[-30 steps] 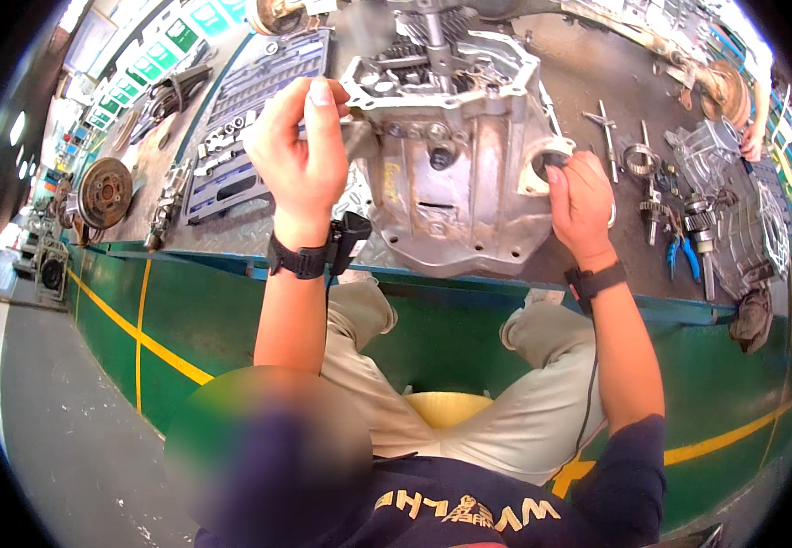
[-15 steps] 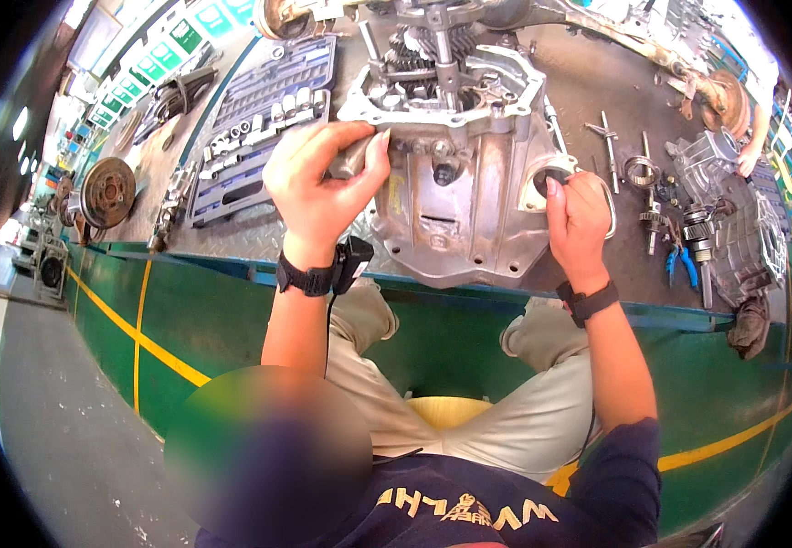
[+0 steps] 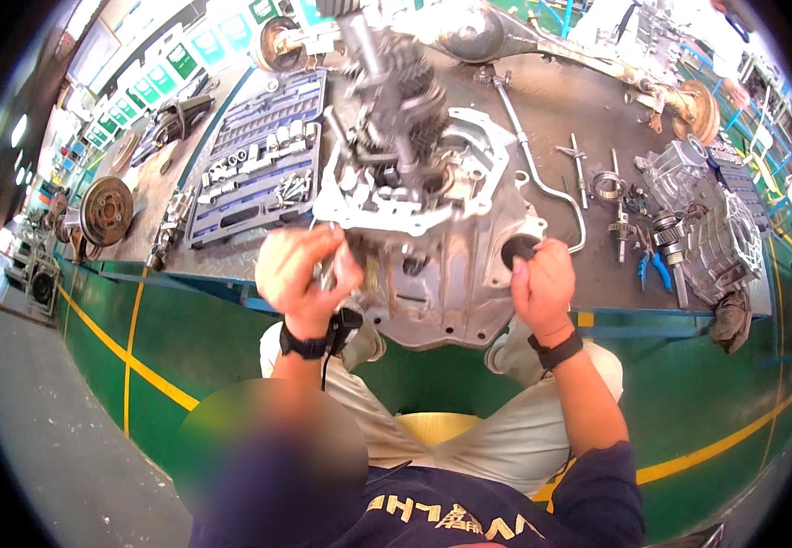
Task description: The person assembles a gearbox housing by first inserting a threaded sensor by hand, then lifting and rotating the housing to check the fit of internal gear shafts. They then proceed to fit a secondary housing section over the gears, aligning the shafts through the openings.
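Note:
A grey metal gearbox housing [image 3: 455,265] sits in front of me, its near end jutting past the table's front edge. Its upper rim stands open, and a blurred cluster of gears and shafts [image 3: 396,100] rises from it, leaning left. My left hand [image 3: 305,279] is closed on the housing's left side, its fingertips partly hidden behind the near left corner of the rim. On the other side, my right hand [image 3: 545,285] is closed with its fingers at the edge of a round side opening [image 3: 521,248].
A blue socket set [image 3: 259,164] lies on the left, beside a rusty brake disc [image 3: 105,209]. To the right are a bent metal rod [image 3: 542,178], blue-handled pliers [image 3: 654,269], gear shafts [image 3: 668,242] and another open casing [image 3: 720,237]. An axle [image 3: 588,59] spans the back.
The housing has come toward me with both hands on it, its near end now farther over the edge. The gear cluster has tilted left. More of the bent rod shows.

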`<action>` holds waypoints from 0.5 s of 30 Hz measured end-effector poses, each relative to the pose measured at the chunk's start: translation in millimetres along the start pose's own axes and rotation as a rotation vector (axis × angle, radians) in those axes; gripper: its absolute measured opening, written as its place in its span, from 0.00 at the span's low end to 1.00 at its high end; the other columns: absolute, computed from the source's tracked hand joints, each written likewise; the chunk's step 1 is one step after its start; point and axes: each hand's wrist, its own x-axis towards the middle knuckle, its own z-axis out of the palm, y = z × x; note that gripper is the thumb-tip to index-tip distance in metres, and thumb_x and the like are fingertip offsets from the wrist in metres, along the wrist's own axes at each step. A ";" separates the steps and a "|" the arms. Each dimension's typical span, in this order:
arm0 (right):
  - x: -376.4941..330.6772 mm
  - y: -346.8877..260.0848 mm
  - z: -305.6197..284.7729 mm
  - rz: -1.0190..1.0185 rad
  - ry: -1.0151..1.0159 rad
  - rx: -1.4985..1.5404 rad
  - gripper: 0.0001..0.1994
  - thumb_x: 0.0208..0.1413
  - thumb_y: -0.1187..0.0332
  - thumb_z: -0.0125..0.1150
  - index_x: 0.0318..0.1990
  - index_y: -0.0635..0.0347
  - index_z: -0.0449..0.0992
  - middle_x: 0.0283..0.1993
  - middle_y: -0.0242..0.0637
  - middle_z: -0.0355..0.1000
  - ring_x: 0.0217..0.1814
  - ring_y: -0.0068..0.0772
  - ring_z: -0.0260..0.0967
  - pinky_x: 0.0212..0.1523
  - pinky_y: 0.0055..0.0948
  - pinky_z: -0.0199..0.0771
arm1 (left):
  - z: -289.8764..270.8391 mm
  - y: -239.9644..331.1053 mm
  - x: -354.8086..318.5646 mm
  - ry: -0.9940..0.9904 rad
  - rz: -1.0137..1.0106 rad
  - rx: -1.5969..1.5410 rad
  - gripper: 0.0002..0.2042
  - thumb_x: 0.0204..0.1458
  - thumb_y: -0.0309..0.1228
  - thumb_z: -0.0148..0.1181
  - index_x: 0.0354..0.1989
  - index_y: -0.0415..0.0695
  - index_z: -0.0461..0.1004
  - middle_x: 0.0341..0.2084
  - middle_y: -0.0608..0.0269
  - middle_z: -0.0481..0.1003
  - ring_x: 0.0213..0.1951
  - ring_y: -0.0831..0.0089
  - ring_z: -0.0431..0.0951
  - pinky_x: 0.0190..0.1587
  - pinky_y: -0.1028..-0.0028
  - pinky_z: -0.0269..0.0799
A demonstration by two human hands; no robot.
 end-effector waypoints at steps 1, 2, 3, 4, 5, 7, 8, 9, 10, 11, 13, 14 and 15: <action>-3.5 -1.5 -2.0 -0.007 0.013 -0.009 0.11 0.49 0.79 0.69 0.22 0.64 0.70 0.27 0.44 0.64 0.35 0.53 0.66 0.43 0.48 0.73 | -4.7 3.3 -10.9 0.015 0.025 -0.004 0.02 0.46 0.23 0.65 0.27 0.39 0.81 0.26 0.57 0.84 0.28 0.63 0.83 0.33 0.69 0.75; -7.4 -4.5 -0.8 -0.053 -0.004 -0.001 0.11 0.49 0.79 0.69 0.22 0.63 0.70 0.27 0.44 0.63 0.35 0.53 0.66 0.42 0.48 0.73 | -7.9 4.7 -20.8 0.047 0.062 -0.012 0.03 0.48 0.25 0.65 0.27 0.39 0.81 0.25 0.57 0.83 0.27 0.63 0.84 0.32 0.69 0.75; -9.2 -7.2 -0.4 -0.100 -0.023 0.006 0.12 0.48 0.78 0.69 0.21 0.63 0.70 0.27 0.43 0.63 0.35 0.53 0.66 0.42 0.48 0.72 | -10.3 4.6 -27.1 0.080 0.098 -0.021 0.05 0.50 0.27 0.64 0.27 0.39 0.81 0.24 0.57 0.83 0.27 0.63 0.84 0.32 0.69 0.75; -12.3 -10.4 -2.4 -0.102 -0.052 0.012 0.12 0.48 0.78 0.69 0.21 0.63 0.70 0.27 0.43 0.63 0.34 0.52 0.66 0.41 0.47 0.72 | -14.8 12.1 -28.0 0.069 0.086 -0.012 0.07 0.51 0.28 0.64 0.28 0.38 0.82 0.24 0.56 0.83 0.27 0.62 0.85 0.32 0.69 0.76; -12.2 -11.1 -2.6 -0.105 -0.055 0.016 0.12 0.48 0.78 0.69 0.21 0.63 0.70 0.27 0.43 0.63 0.34 0.52 0.66 0.41 0.47 0.72 | -16.3 11.7 -28.0 0.070 0.082 -0.007 0.07 0.51 0.28 0.64 0.28 0.38 0.82 0.24 0.56 0.83 0.27 0.62 0.85 0.32 0.69 0.76; -6.9 -7.6 -1.6 -0.102 -0.012 0.023 0.10 0.52 0.80 0.65 0.23 0.65 0.70 0.27 0.45 0.63 0.35 0.54 0.66 0.41 0.47 0.72 | -12.9 4.6 -22.1 0.058 0.095 -0.023 0.06 0.50 0.27 0.64 0.27 0.37 0.81 0.25 0.56 0.84 0.27 0.61 0.84 0.32 0.69 0.75; -9.2 -5.9 -2.3 -0.079 -0.027 0.003 0.11 0.51 0.79 0.67 0.23 0.64 0.70 0.27 0.44 0.63 0.34 0.53 0.66 0.40 0.47 0.71 | -11.8 7.9 -20.7 0.037 0.046 0.035 0.04 0.49 0.25 0.63 0.27 0.37 0.81 0.26 0.56 0.84 0.28 0.61 0.84 0.33 0.68 0.75; -7.8 -3.0 -2.4 -0.058 -0.042 -0.019 0.11 0.49 0.79 0.69 0.22 0.63 0.70 0.27 0.43 0.63 0.34 0.52 0.65 0.39 0.47 0.69 | -9.5 7.0 -16.9 0.009 0.026 0.025 0.03 0.46 0.22 0.63 0.28 0.37 0.81 0.27 0.56 0.84 0.29 0.61 0.84 0.34 0.68 0.75; 0.2 -4.0 0.8 -0.072 0.025 -0.022 0.11 0.49 0.79 0.70 0.23 0.63 0.70 0.27 0.43 0.64 0.34 0.52 0.65 0.38 0.46 0.68 | -6.3 5.1 -14.5 0.021 0.021 0.019 0.03 0.45 0.21 0.63 0.28 0.37 0.80 0.28 0.56 0.84 0.29 0.61 0.84 0.35 0.68 0.75; -3.3 -6.6 1.9 -0.065 0.024 -0.017 0.11 0.49 0.79 0.70 0.23 0.63 0.70 0.27 0.43 0.64 0.34 0.52 0.65 0.38 0.46 0.68 | -6.1 4.6 -14.1 0.032 0.018 0.012 0.03 0.45 0.21 0.63 0.28 0.37 0.80 0.28 0.55 0.85 0.29 0.61 0.84 0.35 0.68 0.75; -8.7 -7.7 2.9 -0.054 -0.023 0.008 0.11 0.49 0.78 0.70 0.23 0.63 0.70 0.27 0.43 0.64 0.35 0.52 0.65 0.38 0.46 0.68 | -13.1 7.6 -22.9 0.021 0.016 0.014 0.03 0.44 0.21 0.63 0.28 0.37 0.80 0.28 0.56 0.85 0.31 0.61 0.85 0.36 0.68 0.76; -11.4 -8.9 3.1 -0.060 -0.025 -0.002 0.11 0.49 0.78 0.71 0.23 0.64 0.71 0.28 0.43 0.65 0.36 0.52 0.66 0.41 0.47 0.70 | -15.7 9.4 -26.4 0.022 0.032 0.009 0.03 0.44 0.22 0.63 0.28 0.37 0.81 0.28 0.56 0.85 0.32 0.61 0.86 0.36 0.68 0.76; -13.2 -9.3 2.3 -0.063 -0.024 -0.006 0.11 0.49 0.78 0.71 0.23 0.64 0.71 0.28 0.43 0.65 0.36 0.52 0.66 0.41 0.47 0.70 | -17.8 10.9 -28.8 0.023 0.048 0.005 0.04 0.44 0.22 0.63 0.28 0.37 0.81 0.28 0.57 0.85 0.32 0.61 0.86 0.36 0.68 0.76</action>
